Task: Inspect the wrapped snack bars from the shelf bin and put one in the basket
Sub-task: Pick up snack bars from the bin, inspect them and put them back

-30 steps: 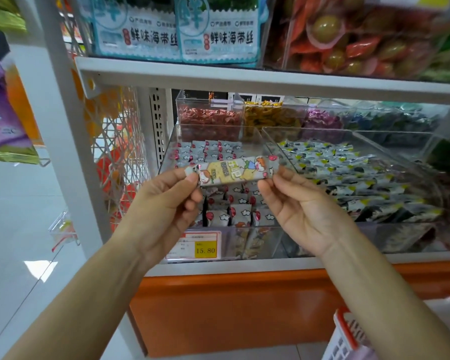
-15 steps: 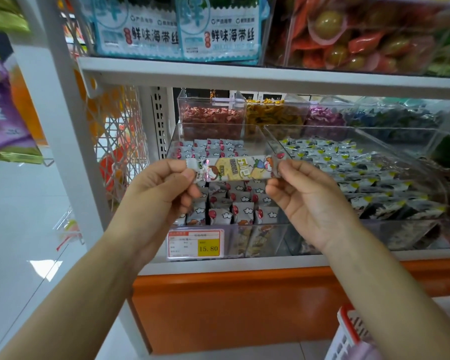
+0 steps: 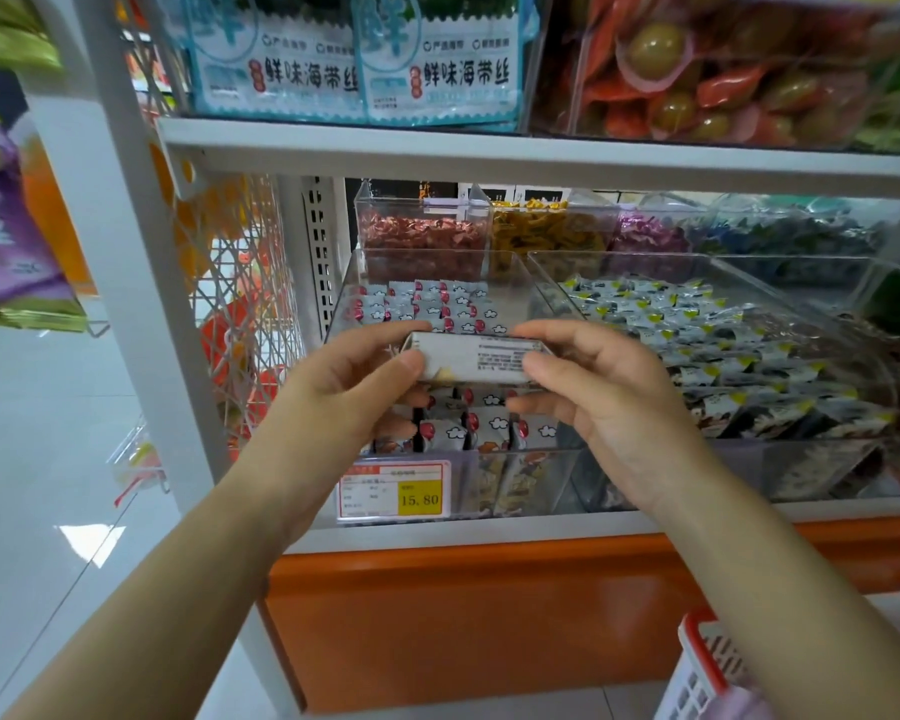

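Single wide-angle head cam, fwd & down, close to shelf bin [image 3: 531, 475], basket [image 3: 693, 680] lower rt.

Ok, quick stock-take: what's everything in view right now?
snack bar: one, white printed back showing, held over the left bin
snack bars: many, grey-white with red, in the left bin
packets: many, grey with yellow, in the right bin
sweets: many, reddish-brown, back row
price tag: one, red and yellow, left bin's front
seaweed packs: two, blue-white, upper shelf
basket: one, red and white, bottom right
left hand: pinches the bar's left end
right hand: pinches its right end
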{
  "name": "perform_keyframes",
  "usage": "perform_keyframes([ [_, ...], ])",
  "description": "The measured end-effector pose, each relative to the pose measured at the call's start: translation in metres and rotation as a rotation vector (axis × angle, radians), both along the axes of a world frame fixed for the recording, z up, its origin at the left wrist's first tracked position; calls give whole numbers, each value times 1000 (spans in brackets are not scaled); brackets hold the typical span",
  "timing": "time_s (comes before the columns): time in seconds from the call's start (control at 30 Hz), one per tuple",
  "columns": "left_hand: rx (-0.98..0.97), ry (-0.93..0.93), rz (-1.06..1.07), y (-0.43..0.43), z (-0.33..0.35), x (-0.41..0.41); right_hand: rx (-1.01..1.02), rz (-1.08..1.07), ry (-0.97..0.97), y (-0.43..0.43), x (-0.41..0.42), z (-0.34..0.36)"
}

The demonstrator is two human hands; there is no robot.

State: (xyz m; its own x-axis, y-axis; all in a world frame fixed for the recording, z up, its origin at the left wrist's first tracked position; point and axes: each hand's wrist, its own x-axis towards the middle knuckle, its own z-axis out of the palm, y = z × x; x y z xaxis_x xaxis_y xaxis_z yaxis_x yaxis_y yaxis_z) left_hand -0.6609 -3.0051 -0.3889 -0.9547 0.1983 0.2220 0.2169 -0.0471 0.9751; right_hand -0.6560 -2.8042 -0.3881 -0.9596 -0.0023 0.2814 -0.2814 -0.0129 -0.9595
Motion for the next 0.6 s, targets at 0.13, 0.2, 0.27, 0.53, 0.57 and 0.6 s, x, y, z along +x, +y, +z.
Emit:
perform_keyframes([
  [0.13,-81,61,39,0,2,3,121,-53,55,-1,0,0],
  [0.2,-124,93,34,0,5,6,105,-76,81,-2,1,1],
  [0.27,-165,147,17,2,7,9,99,-125,106,-3,1,1],
  [0.53,-252,136,73,6,5,9,307,-214,255,-8,3,2],
  [0.57,-269,150,107,6,5,9,336,-203,269,-9,4,2],
  [0.6,-288,159,137,6,6,8,355,-191,279,-10,4,2],
])
